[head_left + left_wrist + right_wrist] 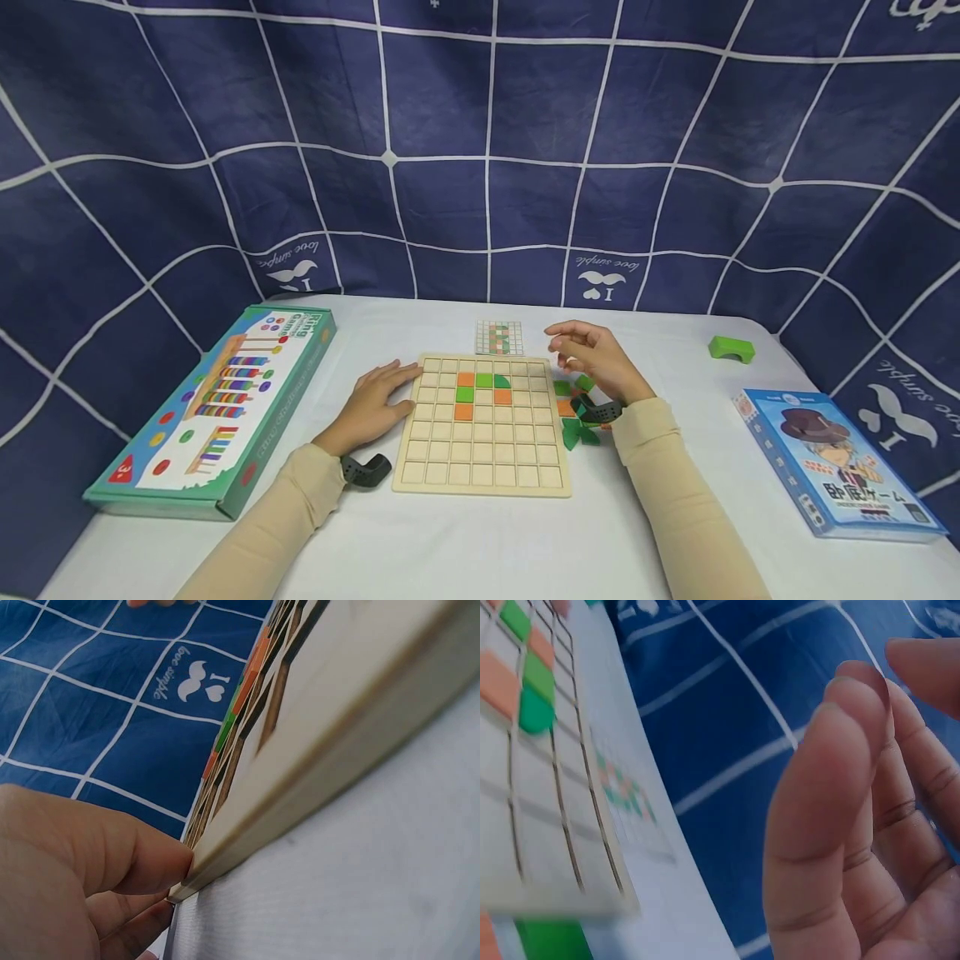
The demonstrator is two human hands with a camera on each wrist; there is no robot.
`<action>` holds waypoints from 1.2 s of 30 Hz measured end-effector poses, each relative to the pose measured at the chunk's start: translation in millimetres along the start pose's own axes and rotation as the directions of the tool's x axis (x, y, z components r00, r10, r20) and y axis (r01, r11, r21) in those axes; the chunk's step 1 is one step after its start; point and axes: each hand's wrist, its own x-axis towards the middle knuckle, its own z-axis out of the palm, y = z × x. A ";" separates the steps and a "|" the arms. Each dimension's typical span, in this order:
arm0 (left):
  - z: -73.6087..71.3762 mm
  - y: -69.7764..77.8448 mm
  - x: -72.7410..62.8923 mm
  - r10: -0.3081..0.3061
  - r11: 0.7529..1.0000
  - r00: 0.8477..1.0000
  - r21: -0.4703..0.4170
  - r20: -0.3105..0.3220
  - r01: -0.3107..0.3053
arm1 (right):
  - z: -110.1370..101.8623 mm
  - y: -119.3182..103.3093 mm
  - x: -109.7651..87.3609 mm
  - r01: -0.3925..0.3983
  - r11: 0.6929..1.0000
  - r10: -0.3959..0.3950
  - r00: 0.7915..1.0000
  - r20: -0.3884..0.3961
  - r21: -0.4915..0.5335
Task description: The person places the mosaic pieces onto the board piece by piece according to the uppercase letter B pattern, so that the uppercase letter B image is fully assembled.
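Note:
A wooden grid board (483, 454) lies in the middle of the white table, with orange squares (464, 412), green squares (485, 380) and one dark green rounded piece (502, 382) set in its upper cells. At its left edge rests my left hand (372, 403); in the left wrist view the thumb (154, 859) touches the board's rim. My right hand (600, 360) is raised over the right side, fingers loosely bent and nothing between them in the right wrist view. Partly hidden below it are loose green pieces (562, 388) and dark green pieces (572, 433). A small pattern card (498, 337) lies behind the board.
To the left lies a large ring game box (225, 400). A blue game box (843, 467) is at the right, with a green arch block (731, 349) behind it. Blue checked cloth (480, 200) hangs at the table's back.

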 end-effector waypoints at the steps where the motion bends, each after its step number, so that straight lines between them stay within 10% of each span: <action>1: 0.0 0.1 -0.1 -0.001 1.000 1.000 -0.001 0.000 0.001 | -4.7 1.0 -1.0 0.004 1.000 -0.004 1.000 -0.018 -0.001; 20: -1.9 -0.6 -0.6 0.003 1.000 1.000 -0.008 -0.002 -0.003 | -70.5 38.0 -15.0 -0.225 0.962 0.226 0.974 -0.013 -0.155; 36: 2.3 -5.3 1.3 0.014 1.000 1.000 -0.023 -0.008 -0.014 | -75.1 49.2 -18.0 -0.111 0.937 0.154 0.982 0.106 -0.332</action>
